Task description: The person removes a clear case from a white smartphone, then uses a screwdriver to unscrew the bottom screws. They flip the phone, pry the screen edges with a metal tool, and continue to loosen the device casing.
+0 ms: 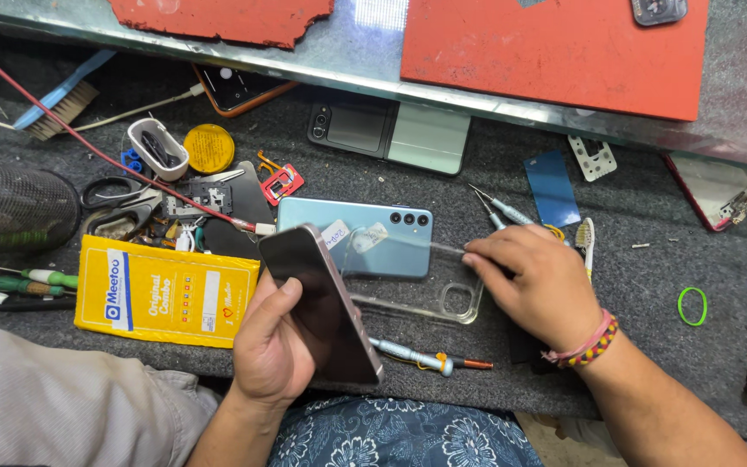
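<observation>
My left hand [271, 346] grips a smartphone [322, 303] with a dark screen and pinkish edge, tilted over the front of the grey work mat [633, 216]. My right hand [533, 281] pinches the edge of a clear phone case [443, 298] that lies on the mat, partly over a light blue phone [365, 233] lying face down with its three camera lenses up. A screwdriver with an orange tip [430, 359] lies just in front of the case, between my two hands.
A yellow packet [162, 290] lies at left beside scissors [118, 199], green-handled tools [23, 281] and a black mesh cup [19, 207]. Behind are a folding phone [391, 130], a blue card [552, 188], precision screwdrivers [496, 206], a green rubber band [692, 305] and red mats [564, 52].
</observation>
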